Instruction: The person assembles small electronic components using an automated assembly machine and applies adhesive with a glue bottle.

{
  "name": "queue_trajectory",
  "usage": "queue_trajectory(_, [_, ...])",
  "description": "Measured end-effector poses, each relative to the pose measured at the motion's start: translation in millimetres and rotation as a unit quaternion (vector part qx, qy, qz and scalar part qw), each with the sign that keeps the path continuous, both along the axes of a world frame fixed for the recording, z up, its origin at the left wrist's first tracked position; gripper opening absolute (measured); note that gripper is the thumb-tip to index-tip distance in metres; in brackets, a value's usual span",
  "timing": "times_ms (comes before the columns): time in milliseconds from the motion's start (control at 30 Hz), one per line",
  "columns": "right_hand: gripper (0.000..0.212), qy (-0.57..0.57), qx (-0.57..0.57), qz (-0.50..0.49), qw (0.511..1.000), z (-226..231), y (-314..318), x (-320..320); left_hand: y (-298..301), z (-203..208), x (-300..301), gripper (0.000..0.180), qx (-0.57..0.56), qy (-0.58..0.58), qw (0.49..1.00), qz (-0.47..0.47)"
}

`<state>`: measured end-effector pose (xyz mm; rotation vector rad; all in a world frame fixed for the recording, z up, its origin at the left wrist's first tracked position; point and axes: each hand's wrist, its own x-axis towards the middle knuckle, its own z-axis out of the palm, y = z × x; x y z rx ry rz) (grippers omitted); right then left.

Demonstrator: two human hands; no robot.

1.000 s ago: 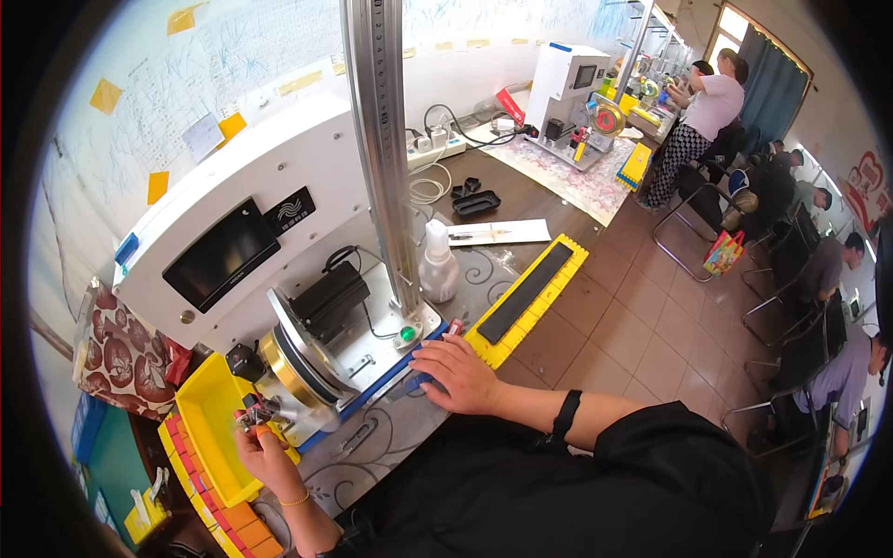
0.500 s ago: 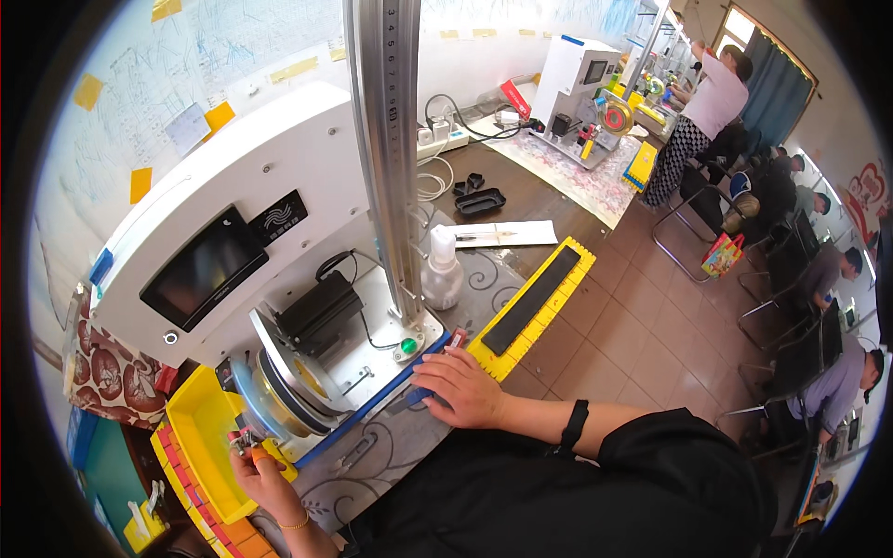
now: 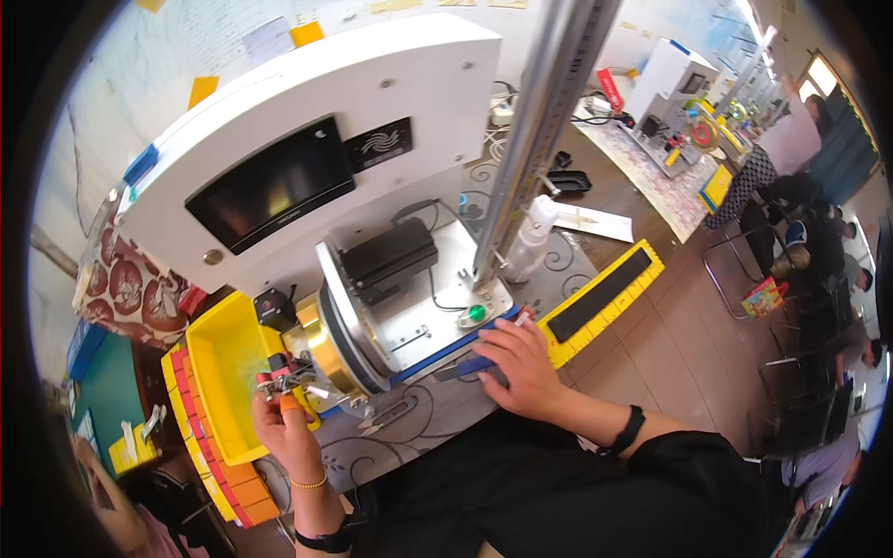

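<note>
- Your left hand is up at the front of the machine, fingers pinched together on a small metal part. One fingertip wears an orange cover.
- That small part sits at the end of the gold round piece, just beside the yellow bin.
- Your right hand lies flat on the table, fingers spread and holding nothing. The fingertips touch the blue edge of the machine's base.
- A green button sits on the metal plate just above your right hand.
- A long yellow tray with a black strip in it lies just to the right of that hand.
- Behind the plate stand a tall silver post and a white spray bottle.
- The big white box has a dark screen on it.
- Far off to the right, other people sit at another bench.
</note>
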<state>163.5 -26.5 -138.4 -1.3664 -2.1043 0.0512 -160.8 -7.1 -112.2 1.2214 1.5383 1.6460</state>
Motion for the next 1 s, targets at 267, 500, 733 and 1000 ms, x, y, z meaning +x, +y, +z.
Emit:
queue_trajectory(267, [0.069, 0.223, 0.018, -0.166, 0.960, 38, 84, 77, -6, 6, 0, 0.009, -0.016, -0.016, 1.000, 0.004])
queue_trajectory(500, [0.061, 0.185, -0.181, -0.103, 0.960, 40, 105, 85, -3, 11, 3, 0.007, -0.021, -0.012, 1.000, 0.006])
queue_trajectory(733, [0.062, 0.101, -0.140, -0.069, 0.983, 35, 108, 89, -10, 18, 2, 0.003, -0.041, 0.017, 0.999, 0.030])
queue_trajectory(1000, [0.036, 0.129, -0.012, -0.178, 0.975, 62, 109, 95, -17, 40, 2, 0.009, -0.165, -0.168, 0.971, -0.044])
